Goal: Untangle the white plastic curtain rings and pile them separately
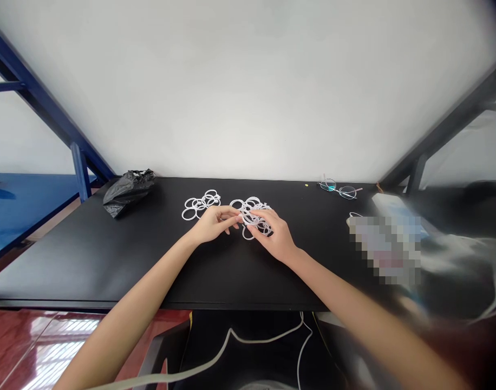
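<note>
My left hand (215, 223) pinches at the left edge of a heap of thin white rings (252, 205), its thumb and fingertips closed on a white ring. On the other side my right hand (279, 236) has its thumb and fingers closed around a white ring at the front of the heap. The rings look like plastic loops with small tabs, and several overlap. My fingers partly hide them. A smaller group of white rings (189, 214) lies on the black table just beyond my left hand, apart from the heap.
A crumpled black plastic bag (130, 189) sits at the table's back left. Eyeglasses (339, 189) lie at the back right. Nearer on the right are a blurred object (384, 249) and clear plastic wrapping (463, 265). A white cable (264, 341) hangs below the black table's (110, 254) front edge.
</note>
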Available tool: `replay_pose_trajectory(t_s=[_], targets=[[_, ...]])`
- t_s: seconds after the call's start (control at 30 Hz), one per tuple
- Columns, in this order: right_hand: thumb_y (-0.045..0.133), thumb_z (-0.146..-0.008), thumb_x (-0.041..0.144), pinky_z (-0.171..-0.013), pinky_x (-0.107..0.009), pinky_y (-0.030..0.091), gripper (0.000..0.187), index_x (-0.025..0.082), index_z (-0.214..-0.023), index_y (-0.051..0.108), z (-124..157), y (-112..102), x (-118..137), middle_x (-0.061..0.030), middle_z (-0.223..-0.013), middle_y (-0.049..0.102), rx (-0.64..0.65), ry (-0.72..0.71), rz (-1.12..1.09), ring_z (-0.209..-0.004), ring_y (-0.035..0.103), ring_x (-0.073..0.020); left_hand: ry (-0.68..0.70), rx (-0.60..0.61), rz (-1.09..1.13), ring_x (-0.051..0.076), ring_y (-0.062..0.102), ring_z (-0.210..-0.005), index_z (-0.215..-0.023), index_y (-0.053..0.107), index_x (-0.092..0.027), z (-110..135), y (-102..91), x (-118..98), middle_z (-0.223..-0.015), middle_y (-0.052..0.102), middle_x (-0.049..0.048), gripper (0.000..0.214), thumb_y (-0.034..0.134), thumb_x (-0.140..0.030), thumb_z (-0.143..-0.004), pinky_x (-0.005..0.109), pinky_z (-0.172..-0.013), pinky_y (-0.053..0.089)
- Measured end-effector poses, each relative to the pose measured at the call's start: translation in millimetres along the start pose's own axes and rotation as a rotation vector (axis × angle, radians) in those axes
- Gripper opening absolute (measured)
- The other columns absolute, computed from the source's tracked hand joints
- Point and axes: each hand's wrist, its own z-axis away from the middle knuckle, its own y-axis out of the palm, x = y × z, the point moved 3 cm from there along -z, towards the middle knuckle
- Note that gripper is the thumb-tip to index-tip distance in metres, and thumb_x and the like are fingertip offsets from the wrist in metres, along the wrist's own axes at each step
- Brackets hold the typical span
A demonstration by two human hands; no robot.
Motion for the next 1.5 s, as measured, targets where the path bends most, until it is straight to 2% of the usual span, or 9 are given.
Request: replay_pose_trajectory(t_s=[0.27, 0.5, 0.73, 0.83, 0.97, 1.13, 1.23, 1.37, 1.5], targets=[[0.065, -0.087, 0.029, -0.09, -0.039, 0.055, 0.03, 0.021, -0.116, 0.062, 1, 0, 0, -0.009, -0.111, 0.071, 0.054, 0.092, -0.04, -0.102, 0.068, -0.0244, 0.01, 0.011, 0.096, 0.018, 0.069, -0.075, -0.098, 0.069, -0.013, 0, 1.7, 1, -0.081, 0.071, 0.0071, 0.032, 0.067, -0.042, -0.084, 0.023, -0.055, 0.055], [0.07, -0.082, 0.029, -0.08, -0.036, 0.057, 0.036, 0.023, -0.116, 0.061, 1, 0, 2, -0.0048, -0.096, 0.071, 0.014, 0.057, -0.114, -0.08, 0.069, -0.0197, -0.036, 0.03, 0.131, 0.021, 0.067, -0.087, -0.099, 0.067, -0.015, 0, 3.7, -1, -0.094, 0.067, 0.0087, 0.035, 0.062, -0.047, -0.087, 0.024, -0.058, 0.057], [0.072, -0.081, 0.026, -0.084, -0.035, 0.057, 0.037, 0.023, -0.116, 0.06, 1, 2, 7, -0.0044, -0.102, 0.07, 0.069, -0.016, -0.168, -0.087, 0.069, -0.019, -0.165, 0.123, 0.297, 0.025, 0.065, -0.098, -0.133, 0.055, -0.021, 3, 9.0, -3, -0.108, 0.067, 0.0119, 0.055, 0.051, -0.056, -0.091, 0.029, -0.064, 0.059], [0.074, -0.079, 0.026, -0.085, -0.036, 0.057, 0.038, 0.023, -0.115, 0.061, 3, 3, 7, -0.005, -0.104, 0.071, 0.109, -0.033, -0.183, -0.093, 0.069, -0.021, -0.164, 0.145, 0.315, 0.027, 0.065, -0.102, -0.122, 0.063, -0.016, 3, 10.1, -3, -0.106, 0.069, 0.0139, 0.052, 0.052, -0.056, -0.09, 0.029, -0.066, 0.058], [0.075, -0.079, 0.029, -0.088, -0.037, 0.056, 0.041, 0.024, -0.117, 0.061, 4, 4, 6, -0.0057, -0.108, 0.072, 0.126, -0.044, -0.168, -0.096, 0.069, -0.0216, -0.117, 0.046, 0.245, 0.023, 0.066, -0.098, -0.104, 0.071, -0.017, 1, 5.2, -1, -0.101, 0.072, 0.0092, 0.039, 0.061, -0.051, -0.087, 0.027, -0.071, 0.054], [0.075, -0.078, 0.029, -0.089, -0.038, 0.056, 0.035, 0.024, -0.111, 0.064, 5, 5, 4, -0.006, -0.108, 0.072, 0.138, -0.033, -0.146, -0.098, 0.069, -0.0221, -0.046, -0.035, 0.273, 0.018, 0.065, -0.093, -0.088, 0.074, -0.017, 0, -0.8, 4, -0.096, 0.073, 0.0065, 0.026, 0.069, -0.042, -0.083, 0.028, -0.083, 0.05], [0.075, -0.078, 0.03, -0.089, -0.039, 0.056, 0.033, 0.024, -0.109, 0.064, 5, 5, 4, -0.0054, -0.107, 0.072, 0.148, -0.004, -0.136, -0.098, 0.069, -0.0228, -0.057, -0.04, 0.319, 0.015, 0.063, -0.081, -0.08, 0.071, -0.016, 0, -0.9, 6, -0.085, 0.071, 0.0041, 0.023, 0.073, -0.039, -0.079, 0.028, -0.081, 0.049], [0.075, -0.078, 0.028, -0.09, -0.039, 0.056, 0.035, 0.024, -0.111, 0.063, 4, 5, 3, -0.0059, -0.108, 0.072, 0.119, 0.009, -0.11, -0.1, 0.069, -0.0229, -0.058, -0.034, 0.375, 0.011, 0.059, -0.071, -0.078, 0.064, -0.016, -1, -0.2, 4, -0.071, 0.064, -0.0007, 0.021, 0.075, -0.034, -0.078, 0.026, -0.075, 0.046], [0.074, -0.078, 0.023, -0.092, -0.039, 0.055, 0.038, 0.023, -0.114, 0.062, 5, 7, 1, -0.0072, -0.111, 0.071, 0.095, 0.008, -0.075, -0.103, 0.068, -0.0234, -0.082, -0.08, 0.443, 0.009, 0.054, -0.065, -0.085, 0.063, -0.017, -2, -2.5, 6, -0.07, 0.062, -0.0017, 0.021, 0.075, -0.032, -0.078, 0.022, -0.067, 0.043]])
